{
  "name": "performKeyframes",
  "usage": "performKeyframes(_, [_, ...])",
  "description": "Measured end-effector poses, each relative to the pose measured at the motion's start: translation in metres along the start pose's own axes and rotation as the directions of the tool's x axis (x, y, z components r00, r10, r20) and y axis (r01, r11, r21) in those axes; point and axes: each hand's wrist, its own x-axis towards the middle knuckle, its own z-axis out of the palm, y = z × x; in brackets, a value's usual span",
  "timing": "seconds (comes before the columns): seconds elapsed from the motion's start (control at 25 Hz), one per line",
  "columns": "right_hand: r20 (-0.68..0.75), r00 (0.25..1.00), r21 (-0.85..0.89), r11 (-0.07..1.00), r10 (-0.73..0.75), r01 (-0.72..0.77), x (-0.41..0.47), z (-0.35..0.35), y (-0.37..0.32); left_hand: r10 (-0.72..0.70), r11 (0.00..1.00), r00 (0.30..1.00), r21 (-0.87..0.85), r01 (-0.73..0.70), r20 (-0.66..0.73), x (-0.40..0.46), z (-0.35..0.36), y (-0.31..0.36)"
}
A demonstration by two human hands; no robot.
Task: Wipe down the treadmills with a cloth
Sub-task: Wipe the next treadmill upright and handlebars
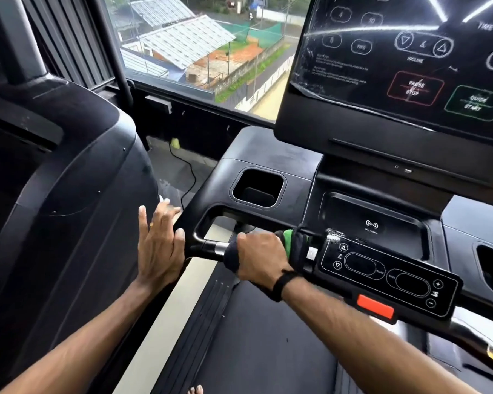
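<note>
The right hand (261,255) is curled around a dark cloth with a green edge (292,245), clamping it onto the treadmill's front handlebar (208,247), a rounded black bar with a metal band. A black wristband (282,282) circles that wrist. Just left of the handlebar's corner, the left hand (160,245) is flat, fingers straight and together, holding nothing. Right of the handlebar sits a glossy control pad (387,275) with white-outlined buttons and a red-orange stop tab (375,306). Beyond the handlebar, the matte console tray has a square cup recess (258,187) and a wireless charging pad (372,224). Above it stands the scratched touchscreen (396,66). Left of the handlebar bulks a neighbouring treadmill's black housing (69,180); farthest, a window (199,46) shows rooftops.
</note>
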Motion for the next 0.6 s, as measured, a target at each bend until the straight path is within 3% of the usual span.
performKeyframes(0.08, [-0.033,0.999,-0.048,0.999,-0.024,0.023,0.003,0.004,-0.014,-0.012,1.0,1.0,-0.003,0.012,-0.017,0.0,0.001,0.0])
performKeyframes(0.24, [0.049,0.996,0.098,0.993,-0.075,0.07,0.029,-0.004,-0.027,-0.039,0.999,0.999,-0.023,0.039,-0.038,0.0,0.001,-0.002])
performKeyframes(0.4, [-0.004,0.999,-0.107,0.993,-0.041,0.041,0.035,0.015,-0.066,-0.046,0.999,0.998,-0.011,0.045,-0.044,0.0,-0.001,0.004])
performKeyframes(0.48, [-0.013,0.997,0.033,0.997,-0.076,0.077,0.046,0.014,-0.065,-0.047,0.999,0.998,-0.006,0.046,-0.031,0.001,0.0,0.002])
performKeyframes(0.6, [0.185,0.979,0.234,0.971,-0.087,0.042,0.062,0.004,-0.057,-0.02,1.0,1.0,0.013,0.02,-0.011,0.002,-0.001,0.002])
